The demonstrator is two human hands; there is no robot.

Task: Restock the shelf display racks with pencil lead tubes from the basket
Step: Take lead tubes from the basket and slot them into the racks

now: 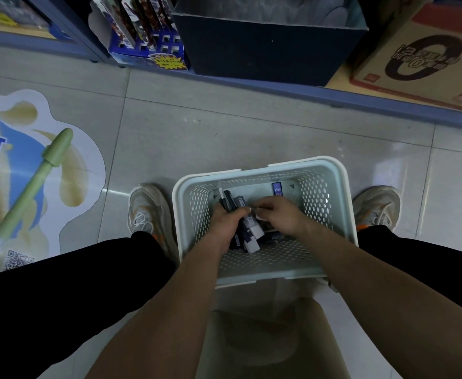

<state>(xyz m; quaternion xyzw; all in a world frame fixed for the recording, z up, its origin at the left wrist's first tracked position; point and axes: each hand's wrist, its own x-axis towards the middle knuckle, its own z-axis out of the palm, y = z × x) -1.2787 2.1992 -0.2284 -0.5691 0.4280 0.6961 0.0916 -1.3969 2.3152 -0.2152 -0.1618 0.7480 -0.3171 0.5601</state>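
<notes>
At far left, a floor sticker (33, 165) shows the letters "OT" and a QR code. Inside the basket (343, 187), the left hand (225, 222) curls its fingers round a bundle of lead tubes (247, 232), whose long axis runs far-left to near-right. Just beside it, the right hand (284, 214) pinches a slim tube (255, 208). A loose tube (277, 189) marked "HB" lies just beyond the right fingers, lengthwise near to far; the right hand is the closer one.
</notes>
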